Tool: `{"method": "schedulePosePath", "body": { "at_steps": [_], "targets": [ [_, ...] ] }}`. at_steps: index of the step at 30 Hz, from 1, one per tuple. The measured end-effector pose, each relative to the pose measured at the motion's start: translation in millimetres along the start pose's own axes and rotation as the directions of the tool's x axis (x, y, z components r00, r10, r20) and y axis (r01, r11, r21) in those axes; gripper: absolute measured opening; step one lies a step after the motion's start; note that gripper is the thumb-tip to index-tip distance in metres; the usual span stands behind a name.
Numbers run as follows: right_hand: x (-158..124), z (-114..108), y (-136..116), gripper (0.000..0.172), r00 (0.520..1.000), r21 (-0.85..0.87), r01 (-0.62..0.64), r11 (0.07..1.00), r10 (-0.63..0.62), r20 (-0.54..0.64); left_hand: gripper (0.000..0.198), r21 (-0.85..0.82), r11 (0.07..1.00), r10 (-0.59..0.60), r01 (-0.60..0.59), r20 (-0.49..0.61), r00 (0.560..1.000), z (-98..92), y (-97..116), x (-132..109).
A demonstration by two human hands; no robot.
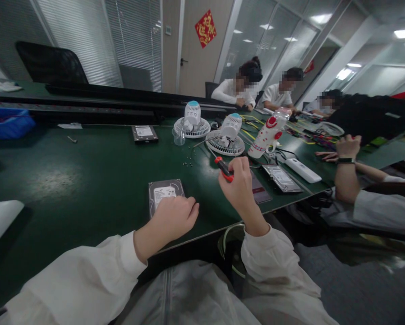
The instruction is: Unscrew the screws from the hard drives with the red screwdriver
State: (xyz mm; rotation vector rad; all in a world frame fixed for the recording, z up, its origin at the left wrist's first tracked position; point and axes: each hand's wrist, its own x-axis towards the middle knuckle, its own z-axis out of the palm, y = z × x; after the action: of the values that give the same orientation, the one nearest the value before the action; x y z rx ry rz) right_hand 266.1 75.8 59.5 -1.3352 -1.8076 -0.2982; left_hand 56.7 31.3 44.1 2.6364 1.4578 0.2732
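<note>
A hard disk drive [155,186] with a white label lies flat on the green table in front of me. My left hand [175,215] is curled closed over its lower right part, back of the hand up; the fingertips and anything in them are hidden. To the right, my right hand [238,185] is wrapped round the red and black handle of a screwdriver [225,169]. Its shaft points up and away to the left, above the table. Several small screws [187,163] are scattered beyond the drive.
Another hard drive [144,134] lies farther back. Two white fans [225,143], a clear cup [179,136] and a red-spotted bottle [265,137] stand behind the screwdriver. Right of my hand are a phone [260,189], a drive [282,178], a power strip [303,170] and a co-worker's arm [346,176].
</note>
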Motion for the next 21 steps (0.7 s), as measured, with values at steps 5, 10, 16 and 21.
{"method": "schedulePosePath", "body": {
  "at_steps": [5,10,16,21],
  "targets": [
    [-25,8,10,0.017,0.979,-0.042,-0.095,0.995,0.101,0.178,0.044,0.008,1.000,0.003,-0.003,0.019,1.000,-1.2,1,0],
    [-29,12,10,0.013,0.953,-0.068,-0.108,0.992,0.122,0.278,0.044,0.010,1.000,0.009,-0.009,0.028,1.000,-1.4,1,0],
    [-32,15,7,0.016,0.920,-0.103,-0.097,0.990,0.129,0.371,0.043,0.018,1.000,0.014,-0.014,0.020,1.000,-0.8,0,0],
    [-30,11,2,0.017,0.871,-0.195,-0.082,0.977,0.166,0.463,0.043,0.010,1.000,0.017,-0.017,0.026,1.000,-1.5,1,-1]
  ]
}}
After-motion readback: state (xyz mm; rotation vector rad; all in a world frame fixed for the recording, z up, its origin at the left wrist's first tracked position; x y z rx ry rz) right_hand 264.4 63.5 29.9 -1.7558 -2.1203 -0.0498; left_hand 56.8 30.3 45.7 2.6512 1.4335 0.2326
